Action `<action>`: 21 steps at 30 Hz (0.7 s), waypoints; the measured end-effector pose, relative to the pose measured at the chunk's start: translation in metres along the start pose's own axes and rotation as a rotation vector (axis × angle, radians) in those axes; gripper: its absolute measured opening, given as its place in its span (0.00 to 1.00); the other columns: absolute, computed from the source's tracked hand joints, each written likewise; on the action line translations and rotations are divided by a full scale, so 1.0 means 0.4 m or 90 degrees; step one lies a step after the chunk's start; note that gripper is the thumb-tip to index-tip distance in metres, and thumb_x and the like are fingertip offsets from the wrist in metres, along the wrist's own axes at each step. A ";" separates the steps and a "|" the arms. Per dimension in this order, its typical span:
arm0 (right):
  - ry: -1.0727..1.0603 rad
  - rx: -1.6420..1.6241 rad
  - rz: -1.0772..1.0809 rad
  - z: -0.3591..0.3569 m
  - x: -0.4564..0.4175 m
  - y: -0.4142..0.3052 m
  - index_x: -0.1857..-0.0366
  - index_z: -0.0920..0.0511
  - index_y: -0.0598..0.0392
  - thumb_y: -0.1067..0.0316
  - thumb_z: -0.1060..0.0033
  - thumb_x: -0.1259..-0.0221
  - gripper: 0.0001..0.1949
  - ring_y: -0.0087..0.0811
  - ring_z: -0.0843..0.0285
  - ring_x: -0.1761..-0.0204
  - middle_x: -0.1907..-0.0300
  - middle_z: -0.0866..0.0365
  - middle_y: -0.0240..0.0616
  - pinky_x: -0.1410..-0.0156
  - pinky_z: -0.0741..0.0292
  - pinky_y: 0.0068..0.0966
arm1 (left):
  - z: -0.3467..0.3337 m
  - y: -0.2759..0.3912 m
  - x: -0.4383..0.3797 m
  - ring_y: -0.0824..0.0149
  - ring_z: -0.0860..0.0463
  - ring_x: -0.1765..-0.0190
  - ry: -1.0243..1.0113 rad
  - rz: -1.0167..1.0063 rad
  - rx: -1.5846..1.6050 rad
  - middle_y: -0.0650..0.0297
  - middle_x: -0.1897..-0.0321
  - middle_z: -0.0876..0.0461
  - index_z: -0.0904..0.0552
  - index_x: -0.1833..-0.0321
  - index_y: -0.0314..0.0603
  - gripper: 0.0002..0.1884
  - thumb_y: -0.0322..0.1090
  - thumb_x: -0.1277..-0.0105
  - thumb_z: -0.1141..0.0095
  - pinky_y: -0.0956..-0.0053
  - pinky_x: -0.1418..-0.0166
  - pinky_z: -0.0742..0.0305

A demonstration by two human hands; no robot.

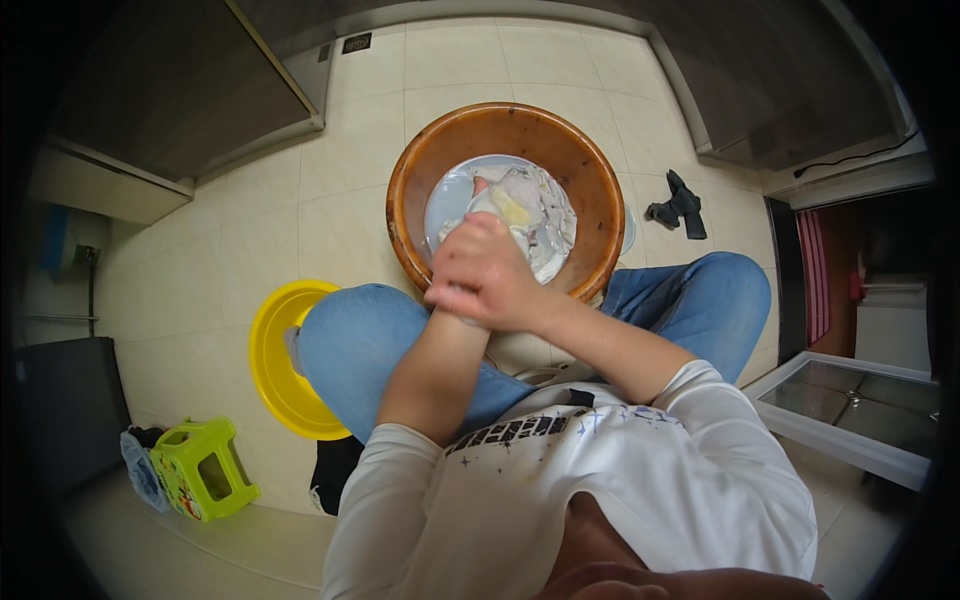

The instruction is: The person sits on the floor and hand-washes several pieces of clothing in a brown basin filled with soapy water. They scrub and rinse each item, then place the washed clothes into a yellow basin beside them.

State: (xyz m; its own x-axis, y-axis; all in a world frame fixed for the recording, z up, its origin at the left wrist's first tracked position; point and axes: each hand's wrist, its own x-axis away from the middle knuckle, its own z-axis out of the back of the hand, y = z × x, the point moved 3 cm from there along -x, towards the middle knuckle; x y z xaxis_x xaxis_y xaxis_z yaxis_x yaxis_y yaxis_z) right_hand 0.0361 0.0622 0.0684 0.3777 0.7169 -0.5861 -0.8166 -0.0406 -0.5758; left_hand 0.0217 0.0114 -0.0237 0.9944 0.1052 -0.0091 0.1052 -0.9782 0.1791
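A large brown tub (506,109) stands on the floor between my knees, with whitish water and wet white cloth (555,214) in it. My right hand (484,262) is curled over my left wrist and the back of that hand, and over part of the cloth, above the tub's near rim. My left hand (480,184) reaches into the tub under it; only a fingertip shows plainly past the cloth, and the rest is hidden by my right hand and the cloth. A pale yellow patch (513,209) lies on the cloth just beyond my hands.
A yellow plastic basin (270,360) holding something grey sits beside my left knee. At lower left are a green plastic stool (244,491) on its side and a bluish plastic bag (141,469). Dark objects (681,206) lie right of the tub. A white-framed glass panel (832,424) stands at right.
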 end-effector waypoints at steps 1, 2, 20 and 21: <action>0.023 -0.002 0.001 -0.005 0.004 0.015 0.80 0.24 0.50 0.65 0.37 0.55 0.05 0.36 0.28 0.64 0.75 0.26 0.33 0.56 0.34 0.32 | -0.001 0.003 -0.005 0.71 0.35 0.44 0.003 0.000 -0.004 0.69 0.47 0.33 0.48 0.28 0.59 0.28 0.52 0.30 0.68 0.71 0.39 0.39; 0.041 0.033 -0.013 0.000 -0.002 0.043 0.81 0.24 0.51 0.65 0.37 0.57 0.06 0.38 0.28 0.66 0.75 0.25 0.33 0.57 0.34 0.34 | -0.002 0.002 -0.005 0.71 0.35 0.44 0.012 -0.002 -0.009 0.69 0.47 0.33 0.48 0.28 0.59 0.28 0.52 0.30 0.68 0.71 0.39 0.39; 0.089 0.139 -0.121 0.000 -0.015 0.065 0.87 0.27 0.54 0.64 0.39 0.53 0.11 0.40 0.29 0.80 0.83 0.28 0.39 0.75 0.33 0.32 | -0.011 -0.004 -0.008 0.71 0.34 0.45 0.013 0.013 -0.015 0.69 0.47 0.32 0.47 0.28 0.56 0.29 0.54 0.30 0.70 0.71 0.40 0.39; 0.102 0.141 -0.168 0.007 -0.014 0.100 0.87 0.27 0.55 0.64 0.39 0.53 0.11 0.40 0.29 0.81 0.84 0.28 0.40 0.76 0.33 0.32 | -0.027 -0.013 -0.005 0.71 0.34 0.45 0.031 0.035 -0.019 0.69 0.47 0.32 0.47 0.28 0.56 0.29 0.54 0.30 0.70 0.71 0.40 0.39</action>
State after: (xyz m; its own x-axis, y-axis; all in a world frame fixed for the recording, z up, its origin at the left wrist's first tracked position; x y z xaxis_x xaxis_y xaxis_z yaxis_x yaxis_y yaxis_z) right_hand 0.0000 0.0587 0.0502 0.6365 0.5645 -0.5256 -0.7501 0.2943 -0.5922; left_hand 0.0190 0.0181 -0.0141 0.9970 0.0602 0.0494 0.0487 -0.9772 0.2067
